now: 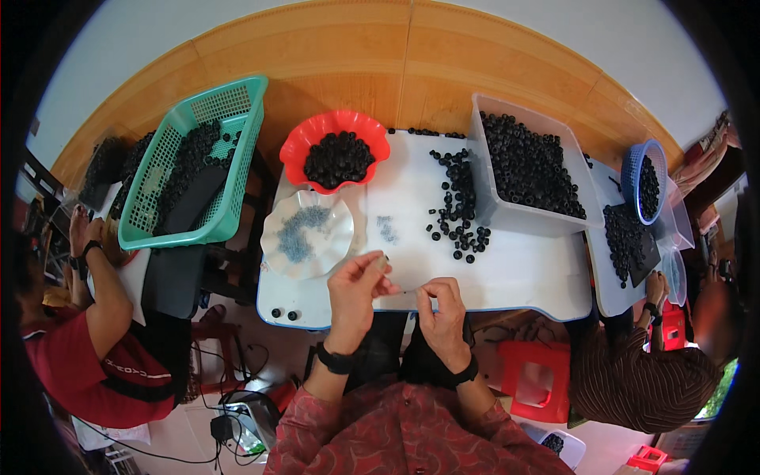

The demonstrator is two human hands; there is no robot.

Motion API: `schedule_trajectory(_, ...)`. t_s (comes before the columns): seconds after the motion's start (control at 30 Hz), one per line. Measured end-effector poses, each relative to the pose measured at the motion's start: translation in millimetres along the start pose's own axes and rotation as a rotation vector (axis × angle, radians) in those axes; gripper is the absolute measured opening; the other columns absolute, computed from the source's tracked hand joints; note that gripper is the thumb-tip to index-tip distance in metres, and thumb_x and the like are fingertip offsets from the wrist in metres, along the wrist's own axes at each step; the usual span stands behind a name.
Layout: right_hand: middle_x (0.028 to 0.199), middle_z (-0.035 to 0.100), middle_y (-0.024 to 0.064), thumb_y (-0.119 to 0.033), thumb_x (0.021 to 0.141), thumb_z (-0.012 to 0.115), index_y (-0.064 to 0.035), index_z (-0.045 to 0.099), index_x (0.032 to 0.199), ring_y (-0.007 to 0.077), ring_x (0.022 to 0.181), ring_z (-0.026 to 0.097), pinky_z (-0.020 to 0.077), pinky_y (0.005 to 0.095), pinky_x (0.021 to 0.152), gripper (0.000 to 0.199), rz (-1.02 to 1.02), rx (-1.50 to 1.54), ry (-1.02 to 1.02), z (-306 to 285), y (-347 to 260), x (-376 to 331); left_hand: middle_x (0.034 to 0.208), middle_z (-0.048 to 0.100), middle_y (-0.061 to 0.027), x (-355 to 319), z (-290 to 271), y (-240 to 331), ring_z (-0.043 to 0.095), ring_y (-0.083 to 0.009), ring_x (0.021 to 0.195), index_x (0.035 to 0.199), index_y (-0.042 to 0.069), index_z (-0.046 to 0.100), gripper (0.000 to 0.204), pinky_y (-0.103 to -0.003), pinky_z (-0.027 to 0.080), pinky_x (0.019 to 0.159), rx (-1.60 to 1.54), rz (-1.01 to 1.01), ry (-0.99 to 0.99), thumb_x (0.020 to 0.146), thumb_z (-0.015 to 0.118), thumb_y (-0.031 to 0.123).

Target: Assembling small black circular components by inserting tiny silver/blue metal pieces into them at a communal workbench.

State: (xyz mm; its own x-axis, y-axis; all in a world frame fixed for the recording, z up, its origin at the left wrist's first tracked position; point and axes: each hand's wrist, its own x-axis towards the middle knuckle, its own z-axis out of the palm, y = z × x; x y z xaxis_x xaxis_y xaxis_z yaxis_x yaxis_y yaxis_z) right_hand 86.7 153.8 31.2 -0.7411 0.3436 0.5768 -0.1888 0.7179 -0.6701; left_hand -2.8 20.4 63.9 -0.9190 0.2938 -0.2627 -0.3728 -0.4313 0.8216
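My left hand (354,289) is raised over the near edge of the white table (522,269), fingers pinched on a tiny piece I cannot make out. My right hand (442,305) is just beside it, pinching a thin pin or wire that points toward the left hand. A white scalloped plate (279,218) with small blue-grey bits lies left of the hands. A red scalloped bowl (317,134) holds black rings. Loose black rings (457,214) lie scattered on the table beyond my hands, and two black rings (283,314) sit at the near left corner.
A clear bin (484,158) full of black rings stands at the back right. A teal basket (229,103) of black parts sits to the left. A blue basket (633,170) is far right. One person in red works at left, another in stripes at right. A red stool (538,380) stands below.
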Motion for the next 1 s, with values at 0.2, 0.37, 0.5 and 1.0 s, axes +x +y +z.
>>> schedule_trajectory(0.2, 0.090, 0.057, 0.0134, 0.000, 0.085, 0.067, -0.0004, 0.057, 0.092, 0.0248, 0.074, 0.060, 0.0512, 0.0314, 0.064, 0.012, 0.132, 0.077, 0.049, 3.4, 17.1, -5.4, 0.085, 0.064, -0.0073, 72.1, 10.9, 29.1, 0.060, -0.0119, 0.068, 0.105, -0.004, 0.063, 0.020, -0.032, 0.059, 0.067, -0.037, 0.091, 0.019, 0.093, 0.064, 0.011)
schedule_trajectory(0.37, 0.090, 0.057, 0.0124, 0.000, 0.085, 0.067, -0.0015, 0.058, 0.091, 0.0244, 0.073, 0.060, 0.0507, 0.0313, 0.063, 0.012, 0.127, 0.088, 0.050, 4.8, 17.8, -7.0, 0.080, 0.063, -0.0060, 120.6, 16.7, 46.8, 0.060, -0.0130, 0.067, 0.102, -0.006, 0.063, 0.018, -0.032, 0.060, 0.068, -0.103, 0.217, 0.027, 0.094, 0.063, 0.010)
schedule_trajectory(0.5, 0.089, 0.058, 0.0116, 0.000, 0.084, 0.068, -0.0027, 0.059, 0.090, 0.0243, 0.073, 0.059, 0.0491, 0.0317, 0.061, 0.011, 0.122, 0.089, 0.046, 4.0, 20.4, -8.2, 0.080, 0.063, -0.0076, 119.6, 13.2, 41.3, 0.060, -0.0139, 0.066, 0.102, -0.006, 0.062, 0.018, -0.033, 0.060, 0.068, -0.103, 0.224, 0.135, 0.095, 0.061, 0.010)
schedule_trajectory(1.0, 0.090, 0.058, 0.0121, 0.002, 0.081, 0.070, -0.0036, 0.061, 0.089, 0.0264, 0.073, 0.060, 0.0489, 0.0335, 0.059, 0.014, 0.145, 0.059, 0.053, 6.7, 20.5, -8.4, 0.076, 0.061, -0.0127, 59.7, -0.4, -38.9, 0.062, -0.0240, 0.062, 0.087, 0.004, 0.071, 0.011, -0.034, 0.049, 0.057, 1.004, 0.572, 0.142, 0.077, 0.074, 0.005)
